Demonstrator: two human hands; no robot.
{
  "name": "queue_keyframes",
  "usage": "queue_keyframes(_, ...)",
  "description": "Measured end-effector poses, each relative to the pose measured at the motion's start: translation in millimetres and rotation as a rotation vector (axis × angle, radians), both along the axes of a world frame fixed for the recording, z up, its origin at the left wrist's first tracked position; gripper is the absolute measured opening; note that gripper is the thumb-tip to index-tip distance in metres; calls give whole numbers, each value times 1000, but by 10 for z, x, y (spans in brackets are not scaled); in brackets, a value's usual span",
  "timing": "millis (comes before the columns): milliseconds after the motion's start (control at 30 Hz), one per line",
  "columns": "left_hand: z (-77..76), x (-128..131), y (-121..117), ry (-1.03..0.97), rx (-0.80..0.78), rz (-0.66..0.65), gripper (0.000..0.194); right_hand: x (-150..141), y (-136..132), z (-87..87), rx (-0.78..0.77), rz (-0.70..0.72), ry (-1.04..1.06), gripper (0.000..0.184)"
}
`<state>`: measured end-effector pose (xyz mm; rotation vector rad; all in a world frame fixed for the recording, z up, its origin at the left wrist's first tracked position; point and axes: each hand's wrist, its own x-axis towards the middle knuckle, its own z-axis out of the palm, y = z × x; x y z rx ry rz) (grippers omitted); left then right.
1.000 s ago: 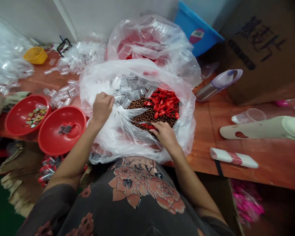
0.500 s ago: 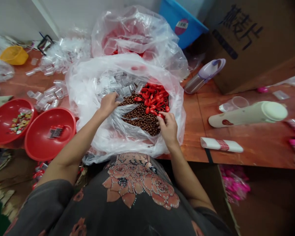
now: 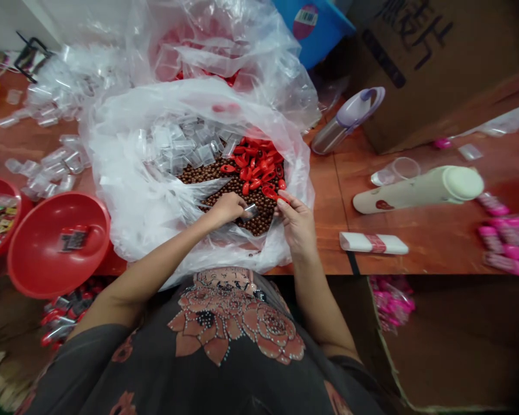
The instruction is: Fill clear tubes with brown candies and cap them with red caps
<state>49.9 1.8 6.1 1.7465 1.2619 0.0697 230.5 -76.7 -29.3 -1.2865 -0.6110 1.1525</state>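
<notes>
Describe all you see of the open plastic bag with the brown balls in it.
The open plastic bag is whitish, translucent and thin-looking, crumpled, its mouth spread wide. It lies on the reddish table, before a similar bag. Inside are brown balls, clear containers at the left and small red pieces at the right. The left hand reaches in; whether the right hand touches the plastic is unclear.

Left hand [image 3: 228, 208] now over brown balls [image 3: 263, 222]
</notes>
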Motion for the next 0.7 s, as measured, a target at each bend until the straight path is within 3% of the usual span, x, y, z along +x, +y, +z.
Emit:
queue_keyframes(200,-245,266,-47,-233,-88,172,19,31,-2,75,0,-90,169,28)
queue_keyframes(433,-483,416,-93,-544,-155,356,25,145,59,72,8,-91,356,35)
queue_keyframes(567,-456,411,-104,-702,-266,410,31,155,49,48,42,-90,386,24)
queue_keyframes(700,-288,295,-146,-776,-313,416,37,129,55,73,6,-128,423,15)
